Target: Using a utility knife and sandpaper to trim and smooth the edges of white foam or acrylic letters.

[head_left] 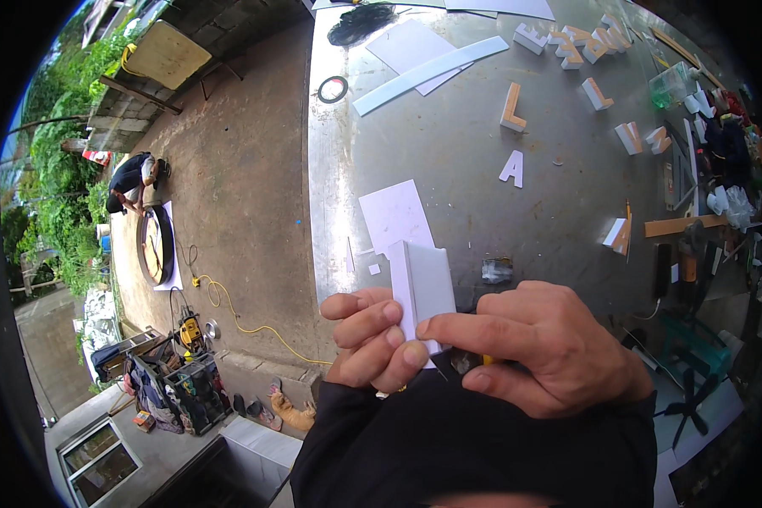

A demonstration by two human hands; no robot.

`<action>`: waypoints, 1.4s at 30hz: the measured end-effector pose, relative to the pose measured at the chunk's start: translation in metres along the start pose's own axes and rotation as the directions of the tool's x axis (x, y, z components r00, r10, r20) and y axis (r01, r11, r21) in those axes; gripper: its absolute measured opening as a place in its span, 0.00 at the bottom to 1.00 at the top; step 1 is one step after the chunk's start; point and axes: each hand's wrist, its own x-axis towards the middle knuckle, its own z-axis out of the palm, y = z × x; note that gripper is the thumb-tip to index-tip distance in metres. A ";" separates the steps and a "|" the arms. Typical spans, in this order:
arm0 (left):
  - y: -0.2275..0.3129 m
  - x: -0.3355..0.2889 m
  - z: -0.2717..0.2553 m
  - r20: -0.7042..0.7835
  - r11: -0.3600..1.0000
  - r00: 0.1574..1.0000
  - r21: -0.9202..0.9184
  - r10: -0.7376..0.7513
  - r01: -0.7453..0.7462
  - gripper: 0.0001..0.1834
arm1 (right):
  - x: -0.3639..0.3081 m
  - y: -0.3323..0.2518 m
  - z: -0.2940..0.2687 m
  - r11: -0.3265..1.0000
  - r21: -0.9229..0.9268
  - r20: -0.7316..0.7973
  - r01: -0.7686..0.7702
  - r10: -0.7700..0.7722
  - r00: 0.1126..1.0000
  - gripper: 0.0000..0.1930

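"While the left hand (368, 330) pinched the white block (427, 279) between thumb and fingers, what did the right hand (546, 347) do?"

"It touched the block's lower part with an outstretched index finger — whether its bent fingers gripped anything, I couldn't tell."

"And past the block?"

"A pale sheet (394, 212) lay just beyond it on the metal table (453, 178) — then, farther from the block, a flat letter-shaped cutout (517, 173), and farthest, a cluster of letter-shaped blocks (599, 44)."

A head-worn fisheye looks down from close above the grey table (449, 161).
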 end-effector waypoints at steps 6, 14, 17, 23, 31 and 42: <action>-0.004 0.001 -0.002 0.026 1.000 0.999 -0.005 0.027 -0.027 0.05 | 0.001 0.000 0.000 1.000 -0.015 -0.005 0.002 -0.002 1.000 0.19; -0.007 -0.001 -0.003 0.033 0.998 0.997 -0.024 0.067 -0.066 0.04 | 0.002 0.001 0.000 1.000 -0.021 -0.017 -0.004 0.003 1.000 0.19; -0.005 -0.002 -0.002 0.024 0.997 0.997 -0.018 0.069 -0.069 0.04 | 0.003 0.002 0.000 1.000 -0.014 -0.012 -0.006 0.006 1.000 0.18; -0.004 -0.002 0.000 -0.011 0.998 0.998 0.020 0.059 -0.059 0.05 | 0.003 0.003 0.000 0.998 0.049 0.008 -0.031 0.031 0.999 0.19; -0.006 0.003 -0.005 0.103 0.999 0.994 -0.018 0.039 -0.037 0.07 | -0.003 -0.003 -0.007 0.979 0.107 -0.025 -0.172 0.176 0.984 0.29; -0.006 -0.002 -0.003 0.024 0.999 1.000 -0.036 0.017 -0.016 0.06 | 0.001 -0.009 -0.006 0.994 -0.103 0.024 -0.025 0.028 0.999 0.26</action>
